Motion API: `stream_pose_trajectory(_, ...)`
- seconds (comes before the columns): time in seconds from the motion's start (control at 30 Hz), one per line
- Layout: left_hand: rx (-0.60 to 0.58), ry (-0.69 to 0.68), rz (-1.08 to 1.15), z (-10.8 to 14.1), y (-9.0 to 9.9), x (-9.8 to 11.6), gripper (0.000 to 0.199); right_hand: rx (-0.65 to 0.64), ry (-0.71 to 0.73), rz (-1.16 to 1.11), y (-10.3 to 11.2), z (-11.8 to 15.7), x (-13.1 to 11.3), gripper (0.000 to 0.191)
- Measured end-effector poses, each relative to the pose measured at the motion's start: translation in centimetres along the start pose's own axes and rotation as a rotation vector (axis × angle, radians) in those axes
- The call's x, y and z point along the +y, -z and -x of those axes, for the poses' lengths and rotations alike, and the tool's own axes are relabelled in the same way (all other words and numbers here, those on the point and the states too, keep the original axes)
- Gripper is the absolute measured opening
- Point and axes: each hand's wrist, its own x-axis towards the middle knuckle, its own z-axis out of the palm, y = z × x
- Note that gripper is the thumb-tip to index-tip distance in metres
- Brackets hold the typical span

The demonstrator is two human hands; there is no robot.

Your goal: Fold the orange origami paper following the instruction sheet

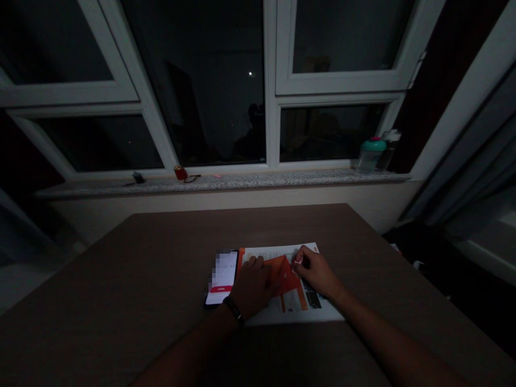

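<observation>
Resting on a red paper (285, 279) atop the printed sheet (282, 317), our left hand (250, 289) lies palm down, fingers loose, likely steadying the paper against sliding. Our right hand (316, 270), over the sheet's right side, pinches a small pale piece (298, 262) by the paper's edge; whether it belongs to the paper, we cannot tell. A lit phone (222, 277) lies face up just left of the sheet, probably for easy reading.

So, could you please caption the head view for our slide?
Left hand on orange-red paper, right hand at its edge, over a printed white sheet on a brown table.
</observation>
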Motion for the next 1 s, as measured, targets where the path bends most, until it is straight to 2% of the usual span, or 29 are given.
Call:
stream_pose_trajectory(0.1,-0.002,-0.052,0.056,0.1,0.2,0.3,0.033,-0.008,-0.025,-0.009,0.0,0.0,0.0,0.007)
stream_pose_trajectory(0.27,-0.056,-0.139,0.126,0.2,-0.3,0.2,0.058,-0.005,-0.028,-0.005,0.0,0.0,-0.1,0.007)
stream_pose_trajectory(0.6,0.028,0.001,0.142,-0.2,-0.7,-0.2,0.032,0.018,-0.035,-0.069,-0.2,0.1,0.3,0.006)
stream_pose_trajectory(0.7,0.047,0.012,0.164,-0.2,-0.7,-0.2,0.029,-0.009,-0.038,-0.168,-0.4,0.1,0.4,0.007)
stream_pose_trajectory(0.83,0.06,0.005,0.182,0.0,-0.7,-0.1,0.027,-0.1,-0.011,-0.484,-0.7,0.0,0.3,0.017)
stream_pose_trajectory(0.9,0.062,-0.008,0.19,0.0,-0.7,-0.1,0.031,-0.128,0.004,-0.619,-0.8,0.0,0.2,0.022)
stream_pose_trajectory(1.0,0.046,-0.027,0.191,0.1,-0.6,-0.1,0.044,-0.139,0.019,-0.684,-0.8,-0.1,0.2,0.026)
